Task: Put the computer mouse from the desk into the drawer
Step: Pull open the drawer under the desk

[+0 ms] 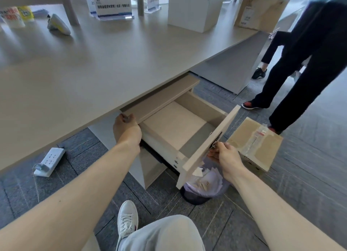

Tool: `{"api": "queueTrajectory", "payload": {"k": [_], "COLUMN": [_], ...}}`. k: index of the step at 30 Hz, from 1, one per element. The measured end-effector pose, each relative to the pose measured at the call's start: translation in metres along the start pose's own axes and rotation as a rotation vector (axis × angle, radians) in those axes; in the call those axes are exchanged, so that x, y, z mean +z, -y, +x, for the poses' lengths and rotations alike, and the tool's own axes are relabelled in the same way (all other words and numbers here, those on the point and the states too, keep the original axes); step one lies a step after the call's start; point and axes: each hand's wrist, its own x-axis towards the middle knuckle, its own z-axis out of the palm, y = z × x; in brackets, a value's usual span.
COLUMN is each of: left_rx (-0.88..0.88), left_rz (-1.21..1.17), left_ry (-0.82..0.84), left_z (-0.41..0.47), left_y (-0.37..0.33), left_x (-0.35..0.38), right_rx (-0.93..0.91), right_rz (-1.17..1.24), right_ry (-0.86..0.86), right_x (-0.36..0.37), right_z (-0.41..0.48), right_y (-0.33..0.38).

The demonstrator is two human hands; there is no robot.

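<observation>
The computer mouse (58,24) lies on the surface (93,63) at the far left, white with a yellowish patch, tipped on its side — well apart from both hands, which are down at the drawer (174,127) below the surface's near edge. The drawer stands pulled out, its pale floor bare.

The left hand (126,130) is at the drawer's left rear corner, fingers curled over something small and dark there; the grip is pressed together, though what it pinches cannot be made out. The right hand (224,155) is at the drawer front (208,147), its grip pinching a small metal piece — key or lock tab, I cannot tell which — at the dark lock plate.

Under the drawer front sits a waste bin (202,188) lined with a pale purple bag and holding crumpled paper. Just right of it on the floor is a cardboard box (255,143) sealed with clear tape and bearing a label too small to read. A white power strip (49,161) lies on the floor to the left.

Behind the mouse stand clear acrylic signs (113,5) with blue bands and Chinese characters, blurred; a "W" shows on the one behind. Colourful printed packs (16,15) sit at far left, their writing unreadable. A white box (193,8) and another cardboard box (261,10) stand further right. Another person's dark trouser legs (308,63) are at the right.
</observation>
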Motion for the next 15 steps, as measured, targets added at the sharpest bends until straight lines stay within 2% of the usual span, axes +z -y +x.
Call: {"api": "queueTrajectory", "payload": {"k": [9, 15], "left_rx": [-0.018, -0.028], "left_rz": [0.018, 0.029], "left_ry": [-0.013, 0.006], "left_z": [-0.005, -0.01], "left_y": [-0.005, -0.009], "left_x": [0.001, -0.002], "right_rx": [0.001, -0.022], "right_rz": [0.055, -0.014], "right_ry": [-0.021, -0.041], "right_x": [-0.03, -0.033], "right_z": [-0.012, -0.01], "right_y": [-0.01, -0.013]}}
